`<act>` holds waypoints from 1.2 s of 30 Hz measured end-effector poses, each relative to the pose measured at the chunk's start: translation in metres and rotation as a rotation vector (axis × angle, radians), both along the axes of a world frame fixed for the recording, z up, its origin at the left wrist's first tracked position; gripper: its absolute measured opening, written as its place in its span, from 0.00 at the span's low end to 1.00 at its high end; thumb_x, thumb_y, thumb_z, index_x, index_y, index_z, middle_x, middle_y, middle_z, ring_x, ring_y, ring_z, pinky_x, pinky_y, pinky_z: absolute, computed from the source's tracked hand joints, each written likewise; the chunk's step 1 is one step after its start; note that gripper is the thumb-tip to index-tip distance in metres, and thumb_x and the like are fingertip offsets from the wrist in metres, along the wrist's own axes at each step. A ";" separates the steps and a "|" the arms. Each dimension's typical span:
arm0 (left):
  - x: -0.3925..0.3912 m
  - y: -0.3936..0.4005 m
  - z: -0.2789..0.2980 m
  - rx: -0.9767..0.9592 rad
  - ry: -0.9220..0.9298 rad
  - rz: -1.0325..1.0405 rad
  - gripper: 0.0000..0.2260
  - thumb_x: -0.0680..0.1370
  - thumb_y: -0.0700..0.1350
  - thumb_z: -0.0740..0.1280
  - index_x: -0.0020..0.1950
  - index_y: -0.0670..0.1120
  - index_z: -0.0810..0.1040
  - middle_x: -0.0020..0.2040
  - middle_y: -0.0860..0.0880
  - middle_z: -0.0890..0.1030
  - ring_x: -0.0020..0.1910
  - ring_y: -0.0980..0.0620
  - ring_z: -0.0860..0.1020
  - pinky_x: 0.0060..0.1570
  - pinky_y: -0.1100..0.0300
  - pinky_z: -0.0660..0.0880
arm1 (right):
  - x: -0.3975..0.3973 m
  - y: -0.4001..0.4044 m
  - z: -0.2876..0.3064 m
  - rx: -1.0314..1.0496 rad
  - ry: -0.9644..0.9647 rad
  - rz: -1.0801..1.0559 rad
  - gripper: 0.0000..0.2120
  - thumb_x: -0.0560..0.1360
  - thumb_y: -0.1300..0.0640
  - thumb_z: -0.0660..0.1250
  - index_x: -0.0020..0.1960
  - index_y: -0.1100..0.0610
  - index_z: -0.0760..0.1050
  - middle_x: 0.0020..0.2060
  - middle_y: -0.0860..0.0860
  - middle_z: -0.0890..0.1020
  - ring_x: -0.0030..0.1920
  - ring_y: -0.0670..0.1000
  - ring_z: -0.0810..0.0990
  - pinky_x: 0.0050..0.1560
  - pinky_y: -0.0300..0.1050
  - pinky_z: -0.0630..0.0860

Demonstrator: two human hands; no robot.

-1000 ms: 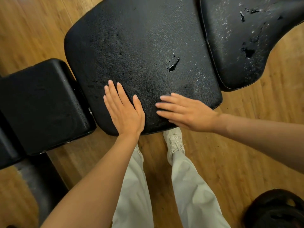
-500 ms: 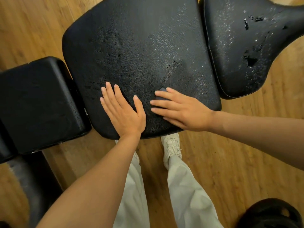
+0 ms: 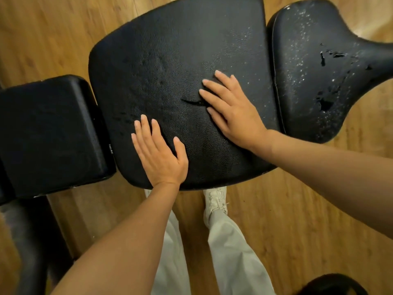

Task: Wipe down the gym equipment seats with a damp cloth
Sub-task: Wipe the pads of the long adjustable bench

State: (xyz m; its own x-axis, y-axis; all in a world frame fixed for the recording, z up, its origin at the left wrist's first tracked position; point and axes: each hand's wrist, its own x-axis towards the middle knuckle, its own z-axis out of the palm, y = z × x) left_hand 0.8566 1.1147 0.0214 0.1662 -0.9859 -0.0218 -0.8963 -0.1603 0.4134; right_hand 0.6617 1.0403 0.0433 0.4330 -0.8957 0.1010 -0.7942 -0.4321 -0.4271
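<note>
Black pads: three. Centre seat [image 3: 180, 60] bears two hands: left hand [image 3: 159, 152] flat, released; right hand [image 3: 231, 111] flat, fingers straight, cloth not discernible.

The left hand [image 3: 158, 155] lies palm down with its fingers straight and close together, pointing away from the body, the thumb spread out toward the right hand. Its bare forearm runs back toward the lower left. The right hand [image 3: 235, 112] lies flat as well, ahead of the left and to its right, fingers slightly fanned and pointing leftward and away. Its bare forearm reaches in from the right edge.
</note>
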 end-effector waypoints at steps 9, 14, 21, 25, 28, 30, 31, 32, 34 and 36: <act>0.000 0.001 0.002 0.029 -0.019 -0.008 0.28 0.78 0.47 0.59 0.75 0.33 0.65 0.78 0.35 0.60 0.79 0.37 0.56 0.78 0.40 0.51 | -0.017 -0.015 -0.001 -0.005 0.047 0.551 0.17 0.84 0.55 0.60 0.69 0.61 0.76 0.70 0.59 0.74 0.74 0.62 0.68 0.76 0.59 0.62; 0.000 0.000 0.002 0.028 -0.021 -0.008 0.29 0.77 0.48 0.60 0.74 0.33 0.65 0.78 0.35 0.61 0.79 0.36 0.56 0.77 0.39 0.52 | -0.018 -0.061 -0.003 -0.056 0.056 0.224 0.17 0.84 0.56 0.61 0.70 0.62 0.74 0.70 0.61 0.73 0.74 0.64 0.66 0.76 0.59 0.58; 0.001 0.000 0.001 0.017 -0.036 -0.017 0.29 0.77 0.48 0.60 0.74 0.32 0.66 0.77 0.34 0.62 0.78 0.35 0.58 0.77 0.38 0.52 | 0.002 -0.037 -0.004 -0.013 0.049 0.370 0.17 0.83 0.57 0.61 0.70 0.62 0.74 0.70 0.60 0.74 0.74 0.66 0.66 0.76 0.62 0.57; 0.001 0.000 0.002 0.030 -0.048 -0.015 0.29 0.77 0.49 0.60 0.74 0.33 0.65 0.77 0.34 0.62 0.78 0.36 0.57 0.78 0.40 0.51 | -0.020 -0.060 0.002 0.013 0.102 0.695 0.18 0.85 0.55 0.59 0.71 0.60 0.73 0.72 0.59 0.72 0.75 0.62 0.65 0.76 0.61 0.61; 0.001 0.000 0.003 0.047 -0.045 -0.018 0.30 0.77 0.49 0.59 0.74 0.33 0.65 0.78 0.35 0.62 0.79 0.36 0.56 0.78 0.40 0.50 | -0.023 -0.094 -0.001 -0.062 0.119 0.511 0.17 0.85 0.56 0.60 0.71 0.62 0.73 0.71 0.61 0.72 0.74 0.64 0.66 0.76 0.62 0.60; 0.001 -0.001 0.003 0.051 -0.045 -0.016 0.30 0.77 0.50 0.59 0.74 0.33 0.65 0.78 0.35 0.62 0.79 0.36 0.56 0.78 0.41 0.50 | -0.017 -0.113 -0.003 -0.100 0.113 0.311 0.17 0.85 0.56 0.59 0.71 0.63 0.73 0.71 0.61 0.72 0.74 0.65 0.65 0.76 0.62 0.59; 0.001 -0.001 0.003 0.049 -0.045 -0.015 0.30 0.77 0.50 0.59 0.74 0.33 0.65 0.77 0.35 0.62 0.79 0.36 0.56 0.78 0.40 0.50 | -0.012 -0.119 -0.004 -0.107 0.104 0.219 0.17 0.86 0.56 0.59 0.71 0.63 0.73 0.71 0.61 0.72 0.74 0.66 0.65 0.76 0.62 0.58; 0.001 -0.001 0.003 0.047 -0.044 -0.014 0.30 0.77 0.50 0.59 0.74 0.33 0.66 0.77 0.35 0.62 0.79 0.36 0.56 0.78 0.40 0.50 | -0.006 -0.121 -0.005 -0.113 0.090 0.139 0.17 0.85 0.56 0.59 0.71 0.63 0.73 0.71 0.61 0.72 0.74 0.66 0.65 0.76 0.62 0.58; 0.002 0.000 0.002 0.050 -0.047 -0.014 0.30 0.77 0.50 0.59 0.74 0.33 0.66 0.77 0.35 0.62 0.78 0.36 0.56 0.78 0.40 0.50 | 0.007 -0.115 -0.007 -0.123 0.066 0.025 0.17 0.85 0.57 0.59 0.70 0.63 0.74 0.70 0.61 0.74 0.73 0.67 0.66 0.76 0.62 0.56; 0.002 0.000 0.002 0.054 -0.051 -0.020 0.30 0.77 0.50 0.59 0.74 0.33 0.66 0.77 0.34 0.62 0.78 0.36 0.56 0.78 0.39 0.51 | 0.018 -0.100 -0.009 -0.118 0.050 0.051 0.17 0.84 0.58 0.60 0.69 0.64 0.74 0.69 0.61 0.74 0.73 0.67 0.66 0.75 0.63 0.56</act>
